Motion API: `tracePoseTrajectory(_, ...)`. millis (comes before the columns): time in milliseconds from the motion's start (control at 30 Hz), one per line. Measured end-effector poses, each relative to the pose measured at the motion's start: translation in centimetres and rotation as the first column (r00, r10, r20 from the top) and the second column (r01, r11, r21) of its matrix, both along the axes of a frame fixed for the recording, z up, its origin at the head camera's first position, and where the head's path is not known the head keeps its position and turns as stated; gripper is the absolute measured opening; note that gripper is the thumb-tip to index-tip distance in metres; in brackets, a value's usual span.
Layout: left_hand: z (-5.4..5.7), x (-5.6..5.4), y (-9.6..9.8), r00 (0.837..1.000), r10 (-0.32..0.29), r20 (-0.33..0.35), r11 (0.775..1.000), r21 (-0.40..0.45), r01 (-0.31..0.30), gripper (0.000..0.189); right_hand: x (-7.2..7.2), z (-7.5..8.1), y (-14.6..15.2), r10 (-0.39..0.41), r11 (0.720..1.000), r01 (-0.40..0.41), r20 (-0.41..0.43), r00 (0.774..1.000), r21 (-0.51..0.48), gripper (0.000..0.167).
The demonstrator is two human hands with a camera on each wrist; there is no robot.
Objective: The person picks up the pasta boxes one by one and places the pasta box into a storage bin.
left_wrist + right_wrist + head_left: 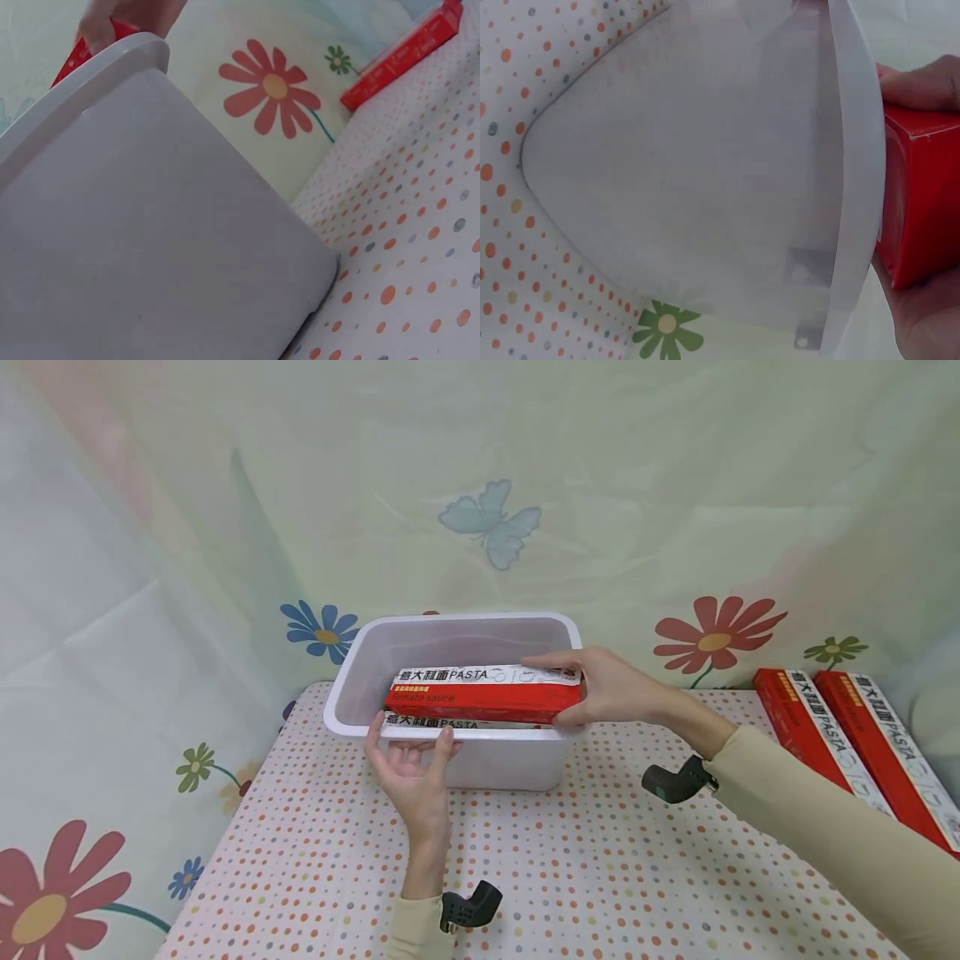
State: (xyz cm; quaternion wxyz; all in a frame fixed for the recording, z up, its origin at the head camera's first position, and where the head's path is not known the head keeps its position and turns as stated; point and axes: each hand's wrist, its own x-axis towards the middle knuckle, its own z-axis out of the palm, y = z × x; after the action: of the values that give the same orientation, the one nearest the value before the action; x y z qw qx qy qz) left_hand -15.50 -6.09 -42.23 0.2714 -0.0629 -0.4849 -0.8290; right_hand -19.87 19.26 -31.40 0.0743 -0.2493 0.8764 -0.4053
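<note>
1. My right hand has a spread grip, just as wide as the pasta box it pinches: thumb on the near side, fingers over the far upper edge, at the box's right end.
2. That box lies lengthwise in the mouth of the tub, its printed face towards me. Its right end sits at the tub's right-hand rim; the right wrist view shows the red end standing proud of that rim.
3. My left hand holds the tub's near rim, with fingers bent beneath the lip and tips up against it; it has no box.
4. Inside the tub, below the held box and towards the near wall, another box shows a strip of its label.
5. To the tub's right, well apart from it, two more boxes lie side by side on the spotted worktop.
6. Behind the tub hangs a flowered cloth.
7. I judge the step to be settling this box into the tub; the next move probably calls for lowering its right end inside the rim, level above the lower box, then loosening my right fingers while the left steadies the tub.
</note>
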Motion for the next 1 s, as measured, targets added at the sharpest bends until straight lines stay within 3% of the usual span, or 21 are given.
tracePoseTrajectory(100, -0.1, -0.1, -0.1, 1.000, 0.004, -0.009, 1.000, -0.006, -0.004, 0.090, -1.2, -0.2, -0.6, 0.041, 0.999, -0.041, 0.002, 0.999, 0.035, 0.073)
tracePoseTrajectory(333, -0.1, -0.1, 0.0, 1.000, 0.002, -0.011, 1.000, -0.016, -0.002, 0.089, -2.8, -0.7, -2.1, 0.069, 0.997, -0.071, 0.112, 0.991, 0.014, 0.075)
tracePoseTrajectory(567, -0.2, -0.1, 0.0, 1.000, 0.006, -0.006, 1.000, -0.012, -0.006, 0.089, -3.4, -0.9, -3.2, 0.122, 0.992, -0.125, 0.111, 0.986, 0.016, 0.075)
tracePoseTrajectory(1000, -0.2, -0.1, -0.1, 1.000, 0.008, -0.010, 1.000, -0.023, -0.008, 0.090, -3.8, -0.9, -3.3, 0.149, 0.987, -0.154, 0.100, 0.984, 0.045, 0.074)
